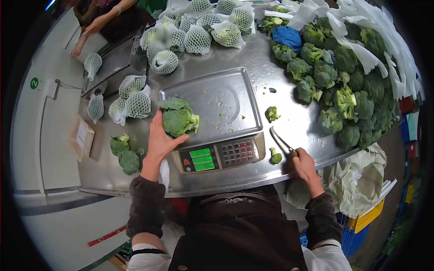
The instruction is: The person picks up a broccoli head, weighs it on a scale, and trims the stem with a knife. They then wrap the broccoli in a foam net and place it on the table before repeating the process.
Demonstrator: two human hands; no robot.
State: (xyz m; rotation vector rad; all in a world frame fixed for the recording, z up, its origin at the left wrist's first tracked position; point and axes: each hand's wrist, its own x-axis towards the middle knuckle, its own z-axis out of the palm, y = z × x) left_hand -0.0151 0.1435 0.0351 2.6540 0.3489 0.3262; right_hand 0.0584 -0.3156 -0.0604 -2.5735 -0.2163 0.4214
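Observation:
My left hand is wrapped around the left side of a broccoli head, thumb along its lower edge. The broccoli is at the left of the scale's metal pan, its pale cut stem facing right. Below the pan, green digits glow on the scale's display beside a keypad. In my right hand is a knife with a thin curved blade and a brown handle, held right of the scale. Near the blade lie two small broccoli florets on the steel table.
Broccoli heads in white foam nets crowd the back left. Loose broccoli is piled at right with a blue cloth-like item and white netting. Two broccoli pieces and a basket sit left. Another person's arm shows behind.

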